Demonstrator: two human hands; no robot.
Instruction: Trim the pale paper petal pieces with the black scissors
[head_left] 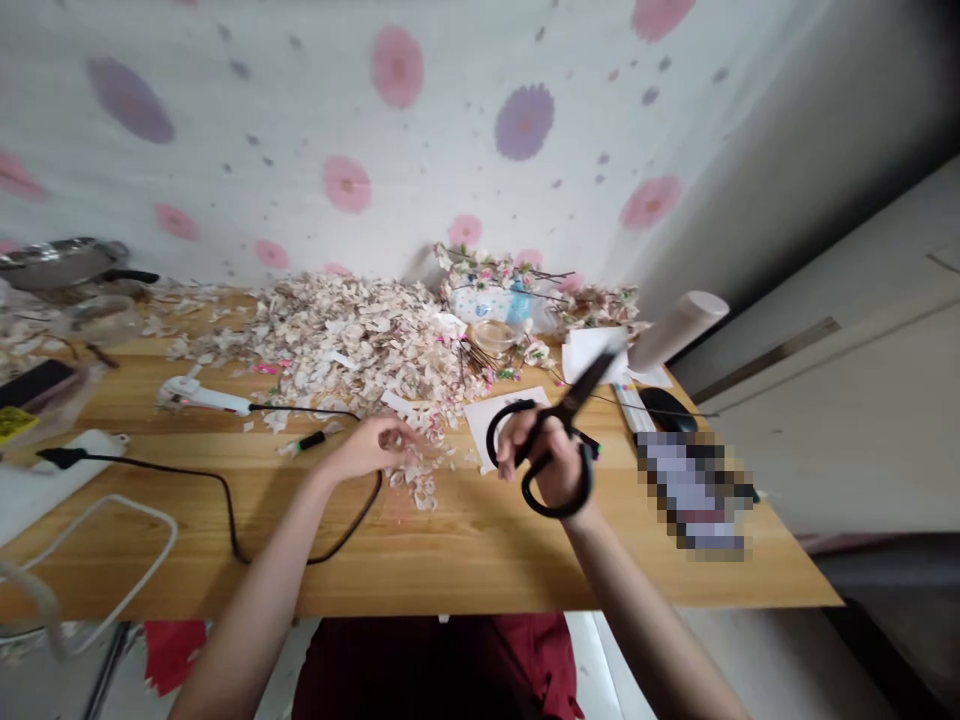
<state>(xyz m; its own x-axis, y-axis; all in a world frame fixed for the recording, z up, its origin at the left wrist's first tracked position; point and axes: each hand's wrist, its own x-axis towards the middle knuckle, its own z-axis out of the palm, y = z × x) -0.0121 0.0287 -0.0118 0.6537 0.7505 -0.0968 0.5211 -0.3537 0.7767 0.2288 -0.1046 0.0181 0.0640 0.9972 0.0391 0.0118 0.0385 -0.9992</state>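
Note:
My right hand [551,460] grips the black handles of a large pair of scissors [568,410], lifted above the wooden table [465,550], blades closed and pointing up to the right. My left hand [373,446] rests on the table with fingers curled, touching the near edge of a big heap of pale fabric petals [352,340]; whether it holds a petal I cannot make out. A white sheet of paper [491,415] lies under the scissors.
A white glue gun [201,395] with a black cord [225,500] lies at the left. Artificial flower sprigs [487,275], a small glass [493,337], a white roll [675,330], a black mouse [667,408] and a blurred-out item [694,490] crowd the right side.

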